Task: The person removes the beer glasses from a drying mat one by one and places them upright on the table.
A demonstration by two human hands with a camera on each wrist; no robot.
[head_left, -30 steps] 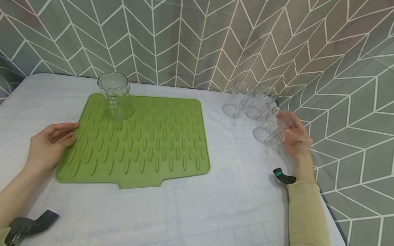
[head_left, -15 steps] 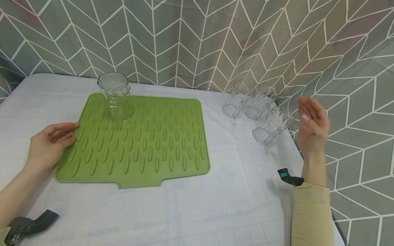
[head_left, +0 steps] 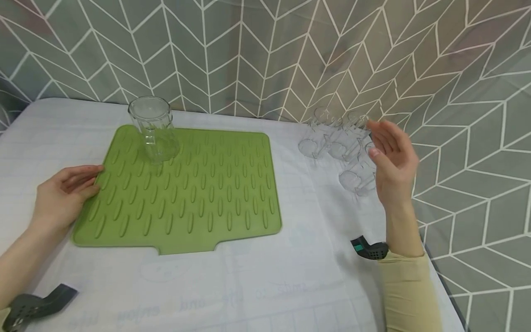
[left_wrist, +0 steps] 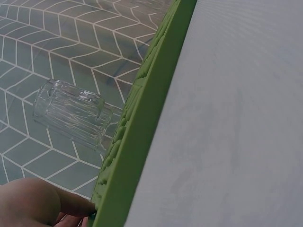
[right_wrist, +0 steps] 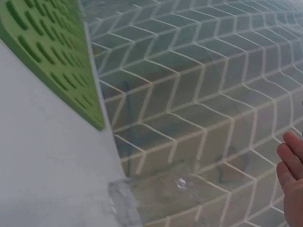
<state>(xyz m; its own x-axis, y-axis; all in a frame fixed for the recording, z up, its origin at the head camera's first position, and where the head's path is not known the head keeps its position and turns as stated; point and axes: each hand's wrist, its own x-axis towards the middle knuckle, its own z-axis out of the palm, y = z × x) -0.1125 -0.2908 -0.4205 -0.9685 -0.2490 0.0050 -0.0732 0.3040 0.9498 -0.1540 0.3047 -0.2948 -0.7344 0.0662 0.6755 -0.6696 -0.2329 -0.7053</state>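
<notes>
My left hand (head_left: pixel 62 198) touches the left edge of a green ridged drying mat (head_left: pixel 195 193) with its thumb and fingertips. A clear glass mug (head_left: pixel 155 131) stands on the mat's far left part, its handle turned toward me. In the left wrist view the same glass mug (left_wrist: pixel 71 113) rises from the mat. On the right, my right hand (head_left: pixel 394 161) is raised beside and partly in front of the nearest clear glass mug (head_left: pixel 354 179), its fingers loosely bent and holding nothing. Two more glass mugs stand behind that one, a left one (head_left: pixel 313 138) and a middle one (head_left: pixel 342 140).
A white cloth (head_left: pixel 307 263) with faint lettering covers the table. Behind and to the right hangs a grey-green curtain (head_left: pixel 228 55) with white chevron lines, close to the three right-hand mugs. A dark wrist mount (head_left: pixel 369 249) sits at each cuff.
My right hand let go of the nearest mug and drew right, then came back left and is raised over the mugs. The left hand, the mat and the mugs stay in place.
</notes>
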